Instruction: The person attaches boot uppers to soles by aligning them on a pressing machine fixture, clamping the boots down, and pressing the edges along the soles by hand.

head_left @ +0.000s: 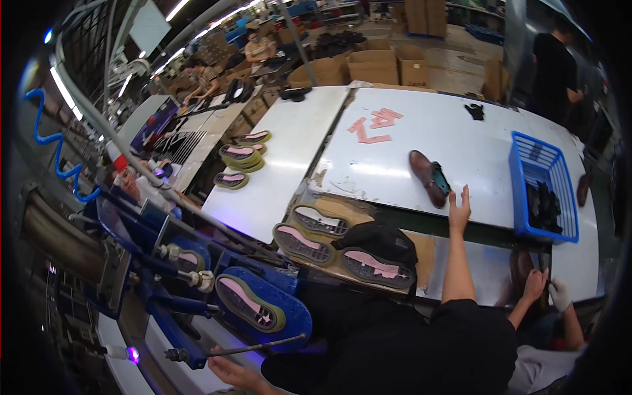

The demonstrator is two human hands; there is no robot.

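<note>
My right hand [460, 212] reaches over the white table, fingers stretched out and apart. Just to its left lies a brown leather shoe [428, 179] with a teal lining; whether they touch I cannot tell. Low in the view, my left hand [238, 375] is at a thin metal rod [263, 345] on the blue machine; its fingers are partly hidden, so a grip on the rod cannot be confirmed. Above the rod, a green-rimmed shoe sole [249, 304] with a pink inner strip rests on a blue plate [296, 317].
Several similar soles [304, 243] and a black cap [382, 243] lie nearby. Pink strips [375, 125] are on the table, with a blue basket [573, 220] at right. A co-worker's bare hand [536, 284] and gloved hand [561, 293] are near another brown shoe [520, 266].
</note>
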